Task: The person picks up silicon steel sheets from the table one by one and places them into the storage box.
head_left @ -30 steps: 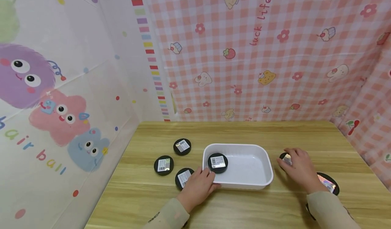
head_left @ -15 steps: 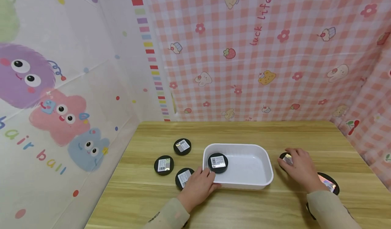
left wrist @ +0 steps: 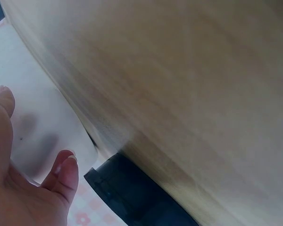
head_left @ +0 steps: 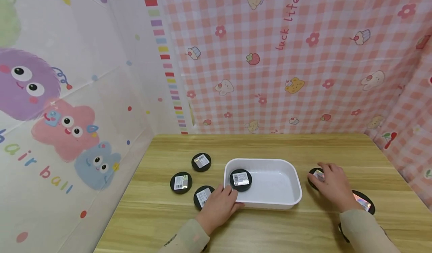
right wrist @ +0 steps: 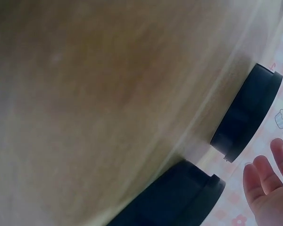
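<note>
My left hand (head_left: 218,207) grips the near left corner of a white rectangular tray (head_left: 276,204). In the left wrist view, thumb and fingers (left wrist: 68,179) are bent about its wall. Inside, at the left end, lies a flat round black container (head_left: 240,188) with a barcode label. My right hand (head_left: 332,187) hovers over another black container (head_left: 313,171) right of the tray, thumb and fingers loosely spread above its label. The right wrist view shows the fingertips (right wrist: 252,181) apart from this container's side (right wrist: 247,110).
Several more black containers lie on the wooden table (head_left: 270,230): a back one (head_left: 201,166), a left one (head_left: 173,183) and one partly behind my left hand (head_left: 199,204). Two (head_left: 371,208) (head_left: 343,235) are partly hidden by the right arm. Patterned cloth (head_left: 270,69) hangs behind.
My right hand has drawn slightly right, with a little more of the container's label showing under it. The left hand and tray have stayed in place.
</note>
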`<state>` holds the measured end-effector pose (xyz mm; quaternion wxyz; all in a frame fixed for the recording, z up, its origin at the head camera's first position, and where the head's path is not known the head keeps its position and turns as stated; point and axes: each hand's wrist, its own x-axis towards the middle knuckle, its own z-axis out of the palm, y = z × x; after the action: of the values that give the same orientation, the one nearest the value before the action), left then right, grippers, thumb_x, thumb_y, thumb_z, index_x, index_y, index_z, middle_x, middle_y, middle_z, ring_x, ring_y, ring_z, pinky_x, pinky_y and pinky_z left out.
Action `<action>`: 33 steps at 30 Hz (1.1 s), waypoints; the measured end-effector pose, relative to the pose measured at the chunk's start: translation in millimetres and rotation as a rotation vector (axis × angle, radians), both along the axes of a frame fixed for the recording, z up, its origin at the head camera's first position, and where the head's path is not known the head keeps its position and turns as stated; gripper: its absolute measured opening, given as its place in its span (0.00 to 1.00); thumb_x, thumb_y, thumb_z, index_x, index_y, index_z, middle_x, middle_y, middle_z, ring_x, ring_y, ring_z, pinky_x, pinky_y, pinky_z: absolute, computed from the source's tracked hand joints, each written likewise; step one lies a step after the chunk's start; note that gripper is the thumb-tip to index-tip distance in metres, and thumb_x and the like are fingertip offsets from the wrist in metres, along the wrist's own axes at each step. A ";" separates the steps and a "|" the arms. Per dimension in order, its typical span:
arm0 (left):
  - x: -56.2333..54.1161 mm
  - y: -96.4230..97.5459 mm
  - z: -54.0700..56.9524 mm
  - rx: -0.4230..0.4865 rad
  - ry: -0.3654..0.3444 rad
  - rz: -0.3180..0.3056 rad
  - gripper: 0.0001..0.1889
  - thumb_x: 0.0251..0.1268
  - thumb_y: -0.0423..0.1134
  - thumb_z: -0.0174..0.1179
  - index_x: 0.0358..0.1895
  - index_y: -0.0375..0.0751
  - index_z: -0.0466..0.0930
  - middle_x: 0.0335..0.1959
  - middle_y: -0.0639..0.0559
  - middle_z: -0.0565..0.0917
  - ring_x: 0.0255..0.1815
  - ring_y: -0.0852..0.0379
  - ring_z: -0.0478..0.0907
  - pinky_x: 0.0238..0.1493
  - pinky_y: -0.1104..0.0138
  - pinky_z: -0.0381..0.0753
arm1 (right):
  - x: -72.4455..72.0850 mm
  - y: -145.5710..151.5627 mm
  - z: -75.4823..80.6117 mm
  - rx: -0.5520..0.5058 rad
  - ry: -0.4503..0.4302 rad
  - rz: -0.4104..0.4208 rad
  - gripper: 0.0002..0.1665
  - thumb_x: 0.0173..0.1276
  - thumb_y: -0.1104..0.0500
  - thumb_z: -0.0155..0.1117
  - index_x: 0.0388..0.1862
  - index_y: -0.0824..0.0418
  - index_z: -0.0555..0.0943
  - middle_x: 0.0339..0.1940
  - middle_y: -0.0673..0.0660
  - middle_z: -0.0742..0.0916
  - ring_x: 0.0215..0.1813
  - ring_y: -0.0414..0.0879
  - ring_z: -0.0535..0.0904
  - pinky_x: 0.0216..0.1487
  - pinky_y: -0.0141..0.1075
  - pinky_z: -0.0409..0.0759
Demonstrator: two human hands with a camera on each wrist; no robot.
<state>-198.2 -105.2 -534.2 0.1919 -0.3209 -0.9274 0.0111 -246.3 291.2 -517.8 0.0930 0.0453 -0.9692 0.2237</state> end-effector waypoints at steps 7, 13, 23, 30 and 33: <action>0.0 -0.2 -1.1 -0.004 0.000 0.007 0.21 0.71 0.63 0.53 0.37 0.48 0.73 0.30 0.55 0.74 0.33 0.54 0.70 0.39 0.66 0.71 | -0.9 4.7 -0.2 -0.009 -0.057 -0.015 0.47 0.72 0.36 0.58 0.68 0.76 0.67 0.63 0.81 0.70 0.64 0.78 0.63 0.63 0.70 0.63; 2.4 0.2 1.8 -0.001 -0.036 0.012 0.20 0.73 0.62 0.52 0.38 0.48 0.73 0.30 0.55 0.75 0.33 0.55 0.69 0.38 0.66 0.71 | 0.0 8.7 -2.7 -0.018 -0.070 -0.028 0.47 0.71 0.37 0.61 0.68 0.76 0.67 0.61 0.81 0.71 0.61 0.79 0.65 0.59 0.71 0.65; 2.5 1.3 2.7 -0.012 -0.060 0.025 0.20 0.73 0.62 0.51 0.39 0.48 0.73 0.31 0.55 0.75 0.34 0.55 0.70 0.40 0.66 0.71 | -0.2 12.3 -3.5 -0.010 -0.122 -0.047 0.51 0.69 0.34 0.61 0.67 0.77 0.67 0.61 0.83 0.70 0.61 0.79 0.65 0.58 0.71 0.67; 1.7 1.0 1.6 -0.012 -0.061 0.025 0.20 0.73 0.62 0.51 0.39 0.48 0.73 0.32 0.55 0.76 0.34 0.54 0.70 0.39 0.66 0.72 | 0.6 12.9 -1.0 -0.006 -0.172 -0.050 0.53 0.69 0.32 0.60 0.68 0.78 0.65 0.62 0.85 0.67 0.62 0.80 0.63 0.59 0.72 0.66; 0.8 0.5 -0.2 -0.010 -0.058 0.024 0.20 0.73 0.62 0.51 0.39 0.48 0.73 0.32 0.55 0.76 0.34 0.54 0.70 0.39 0.66 0.72 | 0.4 14.3 -0.9 -0.009 -0.190 -0.054 0.55 0.69 0.32 0.60 0.68 0.79 0.64 0.63 0.85 0.67 0.62 0.80 0.62 0.59 0.73 0.66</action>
<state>-197.4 -104.8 -534.3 0.1630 -0.3110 -0.9363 0.0088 -246.0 305.4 -518.7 0.0067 -0.0026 -0.9734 0.2289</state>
